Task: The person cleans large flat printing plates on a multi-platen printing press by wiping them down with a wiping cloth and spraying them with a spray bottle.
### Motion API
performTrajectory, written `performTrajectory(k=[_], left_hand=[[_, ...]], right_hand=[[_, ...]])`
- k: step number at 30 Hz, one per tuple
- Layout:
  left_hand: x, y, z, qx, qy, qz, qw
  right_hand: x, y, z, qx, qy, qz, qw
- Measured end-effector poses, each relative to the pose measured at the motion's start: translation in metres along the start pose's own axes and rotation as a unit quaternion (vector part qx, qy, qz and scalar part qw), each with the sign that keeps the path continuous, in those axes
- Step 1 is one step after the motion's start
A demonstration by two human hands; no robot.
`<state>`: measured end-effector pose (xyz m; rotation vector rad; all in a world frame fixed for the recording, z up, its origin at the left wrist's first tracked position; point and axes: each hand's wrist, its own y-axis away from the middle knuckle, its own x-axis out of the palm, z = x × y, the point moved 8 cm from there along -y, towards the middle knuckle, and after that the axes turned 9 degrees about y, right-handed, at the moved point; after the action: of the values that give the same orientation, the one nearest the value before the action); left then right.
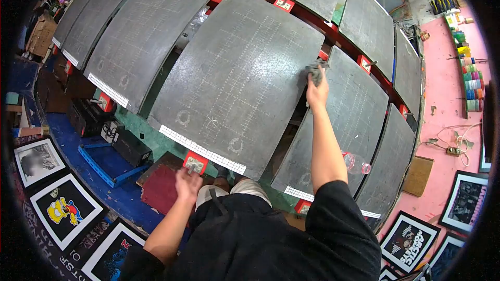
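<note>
My right hand (317,92) is closed around a crumpled grey rag (315,67). The rag is at the right edge of the large grey board (229,78) in front of me, near its far right corner. This board has rows of pale marks, ring-shaped marks and a white gridded strip (202,148) along its near edge. My left hand (188,184) hangs low by my body, fingers loosely apart, with nothing visible in it. Close to its fingertips is a red bracket (196,162) below the board.
Similar boards stand on both sides, including a left board (151,36) and a right board (338,119). A clear plastic bottle (356,163) lies on the right one. Red brackets and rails run between boards. Framed pictures (66,211) and a black box (130,147) are at lower left.
</note>
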<state>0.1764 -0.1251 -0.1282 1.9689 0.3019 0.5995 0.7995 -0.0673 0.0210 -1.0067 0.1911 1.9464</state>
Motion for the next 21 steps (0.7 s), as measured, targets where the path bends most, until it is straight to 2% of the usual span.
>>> performTrajectory(k=[1,2,3,4,5,7,9,10,11,12,13,14,15,16,17,18,19,20,21], left_hand=[[-0.01,0.004,0.033,-0.076,-0.023,-0.06,0.995],[0.001,0.012,0.061,-0.132,-0.025,-0.037,0.99],[0.015,0.019,0.088,-0.182,-0.02,0.004,0.983],[0.025,0.021,0.115,-0.215,-0.038,0.073,0.973],[0.045,0.032,0.136,-0.245,-0.011,0.073,0.967],[0.089,0.059,0.16,-0.296,0.074,0.038,0.952],[0.105,0.054,0.195,-0.338,0.162,0.132,0.918],[0.125,0.057,0.182,-0.134,0.091,0.266,0.95],[0.122,0.057,0.188,-0.136,0.095,0.263,0.951],[0.127,0.061,0.204,-0.24,0.183,0.285,0.91],[0.133,0.07,0.215,-0.336,0.268,0.301,0.851],[0.134,0.07,0.214,-0.281,0.167,0.326,0.887],[0.134,0.067,0.213,-0.244,0.194,0.303,0.901],[0.138,0.07,0.208,-0.265,0.255,0.248,0.896],[0.144,0.076,0.198,-0.282,0.316,0.191,0.885],[0.151,0.08,0.189,-0.269,0.299,0.199,0.894],[0.156,0.084,0.182,-0.256,0.281,0.208,0.901],[0.159,0.087,0.178,-0.248,0.277,0.201,0.906],[0.161,0.087,0.174,-0.24,0.283,0.204,0.906]], right_hand=[[0.018,0.006,-0.011,-0.063,0.056,0.024,0.996],[0.028,0.022,0.003,-0.138,0.101,0.09,0.981],[0.022,0.039,0.017,-0.127,0.072,0.088,0.985],[0.016,0.062,0.029,-0.185,0.064,0.063,0.979],[0.019,0.091,0.047,-0.245,0.094,0.116,0.958],[0.027,0.173,0.092,-0.268,0.093,0.285,0.916],[0.036,0.273,0.13,-0.329,0.003,0.449,0.831],[0.042,0.313,0.148,-0.28,-0.176,0.526,0.784],[0.041,0.339,0.167,-0.227,-0.251,0.55,0.763],[0.044,0.344,0.181,-0.176,-0.357,0.529,0.749],[0.038,0.346,0.191,-0.175,-0.358,0.536,0.744],[0.048,0.334,0.178,0.014,-0.28,0.531,0.8],[0.053,0.328,0.155,0.201,-0.188,0.502,0.82],[0.064,0.307,0.132,0.246,-0.16,0.535,0.792],[0.072,0.267,0.12,0.095,-0.111,0.561,0.815],[0.044,0.211,0.129,0.234,-0.234,0.452,0.828],[0.038,0.171,0.103,0.262,-0.276,0.325,0.866],[0.028,0.121,0.088,0.117,-0.233,0.225,0.939],[0.023,0.083,0.08,0.031,-0.19,0.199,0.961]])
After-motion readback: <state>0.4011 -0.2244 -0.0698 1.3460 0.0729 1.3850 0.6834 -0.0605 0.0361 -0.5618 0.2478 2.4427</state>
